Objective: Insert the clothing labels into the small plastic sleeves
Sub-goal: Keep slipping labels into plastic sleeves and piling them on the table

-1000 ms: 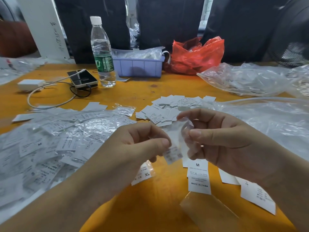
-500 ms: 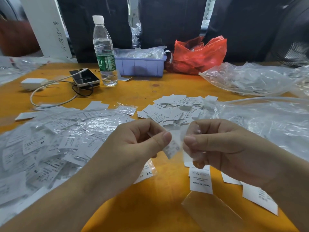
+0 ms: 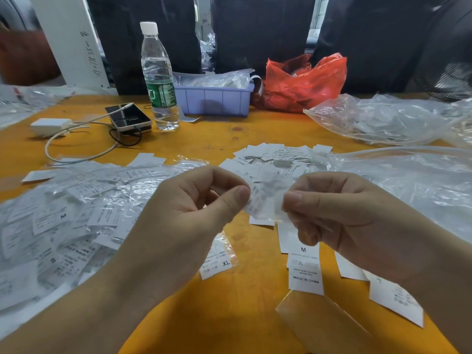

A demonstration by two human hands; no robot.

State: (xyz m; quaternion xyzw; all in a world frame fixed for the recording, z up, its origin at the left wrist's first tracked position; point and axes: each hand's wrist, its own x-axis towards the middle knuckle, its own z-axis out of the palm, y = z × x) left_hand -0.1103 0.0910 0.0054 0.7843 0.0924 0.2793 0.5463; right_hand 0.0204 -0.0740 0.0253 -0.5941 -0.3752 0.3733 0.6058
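Between my hands hangs a small clear plastic sleeve (image 3: 268,200) with a white printed label inside it. My left hand (image 3: 196,208) pinches its left edge between thumb and forefinger. My right hand (image 3: 339,215) pinches its right edge the same way. Loose white labels (image 3: 270,159) lie in a heap just beyond my hands. A label marked M (image 3: 305,269) lies flat below my right hand. A sleeved label marked XL (image 3: 219,261) lies under my left wrist.
A big pile of sleeved labels (image 3: 63,218) covers the left of the orange table (image 3: 242,315). Large clear bags (image 3: 398,180) fill the right. At the back stand a water bottle (image 3: 158,77), a phone (image 3: 129,117) with cable, a purple bin (image 3: 217,98) and a red bag (image 3: 304,83).
Both hands have risen a little with the sleeve. The label has gone from sticking out below the sleeve to lying inside it, and the sleeve is now stretched sideways between the two pinches.
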